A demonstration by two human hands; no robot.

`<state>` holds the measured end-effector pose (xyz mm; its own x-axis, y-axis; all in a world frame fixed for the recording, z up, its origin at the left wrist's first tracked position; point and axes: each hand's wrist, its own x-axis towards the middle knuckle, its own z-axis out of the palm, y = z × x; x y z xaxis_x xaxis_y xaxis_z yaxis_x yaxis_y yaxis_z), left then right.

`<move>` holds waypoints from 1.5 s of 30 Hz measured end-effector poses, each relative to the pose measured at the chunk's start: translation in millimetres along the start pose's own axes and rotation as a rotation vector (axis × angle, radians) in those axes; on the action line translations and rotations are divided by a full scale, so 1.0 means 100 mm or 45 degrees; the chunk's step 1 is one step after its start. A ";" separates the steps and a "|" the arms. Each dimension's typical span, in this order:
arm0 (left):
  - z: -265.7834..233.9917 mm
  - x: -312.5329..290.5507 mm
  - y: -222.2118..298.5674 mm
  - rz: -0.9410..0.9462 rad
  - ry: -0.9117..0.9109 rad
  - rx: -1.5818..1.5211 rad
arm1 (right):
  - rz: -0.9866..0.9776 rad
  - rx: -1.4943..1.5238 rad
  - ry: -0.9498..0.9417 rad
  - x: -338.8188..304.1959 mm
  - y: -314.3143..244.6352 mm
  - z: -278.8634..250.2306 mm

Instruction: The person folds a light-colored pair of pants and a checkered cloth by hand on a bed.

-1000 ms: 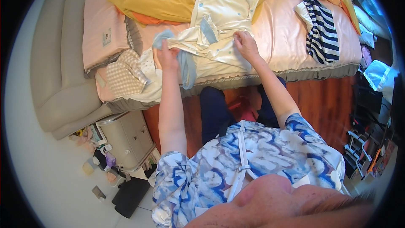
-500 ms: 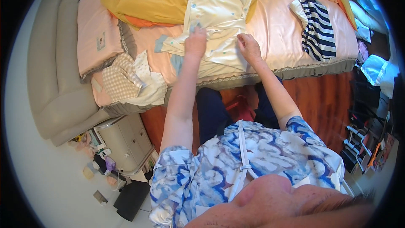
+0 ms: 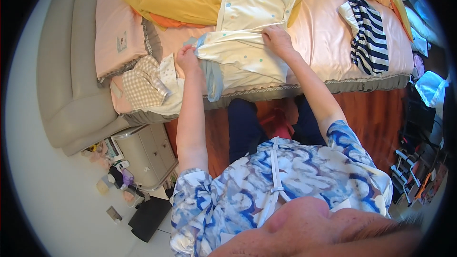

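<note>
Since half a second before, the left hand (image 3: 186, 58) had drawn back from the middle of the cream garment (image 3: 247, 33) to its left edge, where it sat closed around a bunched fold of the cloth near the checked cloth (image 3: 143, 82) and the pink pillow (image 3: 116, 33). That garment lay spread on the pink bed (image 3: 323, 38), its upper part over a yellow blanket (image 3: 181, 0). Further right, the right hand (image 3: 277, 39) pressed down on the garment's middle fold with fingers curled, pinching the fabric, and a striped top (image 3: 367, 35) lay well apart.
</note>
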<state>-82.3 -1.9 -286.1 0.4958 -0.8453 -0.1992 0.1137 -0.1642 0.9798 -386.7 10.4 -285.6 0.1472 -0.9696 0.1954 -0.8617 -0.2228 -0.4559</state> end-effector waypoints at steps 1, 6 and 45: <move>-0.07 0.06 0.01 0.043 0.087 -0.118 | 0.003 0.050 0.031 0.00 0.01 0.00; -0.33 0.11 0.01 0.029 -0.005 -0.177 | 0.165 0.250 0.008 0.14 -0.13 -0.02; -0.11 0.30 -0.01 -0.047 -0.276 0.419 | -0.416 -0.358 -0.053 -0.26 -0.77 0.43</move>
<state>-58.0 -21.4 -292.9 0.2992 -0.9178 -0.2609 -0.1719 -0.3208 0.9314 -303.3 48.5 -292.6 0.4491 -0.8571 0.2524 -0.8643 -0.4883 -0.1203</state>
